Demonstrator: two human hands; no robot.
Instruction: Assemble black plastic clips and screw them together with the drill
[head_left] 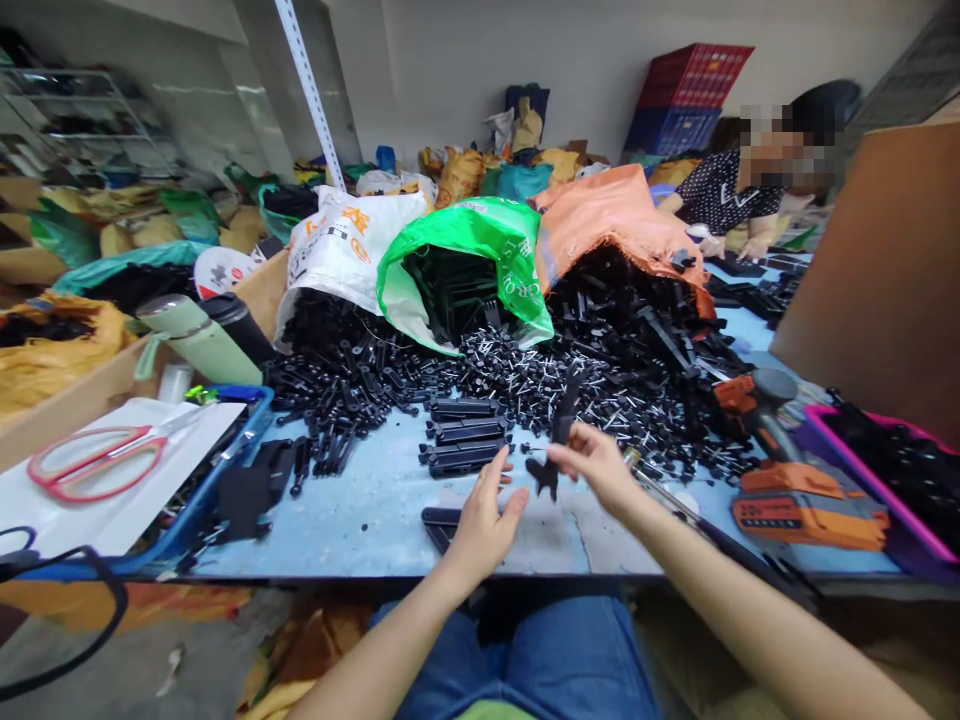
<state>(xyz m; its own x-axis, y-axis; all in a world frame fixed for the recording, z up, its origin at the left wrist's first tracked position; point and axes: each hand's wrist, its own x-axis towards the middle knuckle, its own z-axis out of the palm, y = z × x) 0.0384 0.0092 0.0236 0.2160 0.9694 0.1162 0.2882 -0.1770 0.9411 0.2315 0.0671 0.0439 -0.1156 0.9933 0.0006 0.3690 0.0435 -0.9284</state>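
Observation:
My right hand (600, 468) pinches a long black plastic part (566, 405) with a forked lower end, blurred by motion. A small screw-like pin with a dark head (531, 449) shows by its fingertips. Left of it, my left hand (484, 525) is open, thumb and fingers apart, with nothing seen in it. Beside that hand a black bar-shaped part (439, 522) lies on the blue tabletop, partly hidden by the wrist. Just beyond, several black slotted bars (466, 440) lie stacked in a row. Behind them spreads a heap of screws with black heads (525, 375).
White (352, 245), green (517, 240) and orange (615, 215) sacks spill black parts. An orange cordless drill (806, 500) lies right, near a pink-rimmed bin (885, 490). Red scissors (101, 465) rest on a blue tray (259, 410) at left. A co-worker (727, 195) works at back right.

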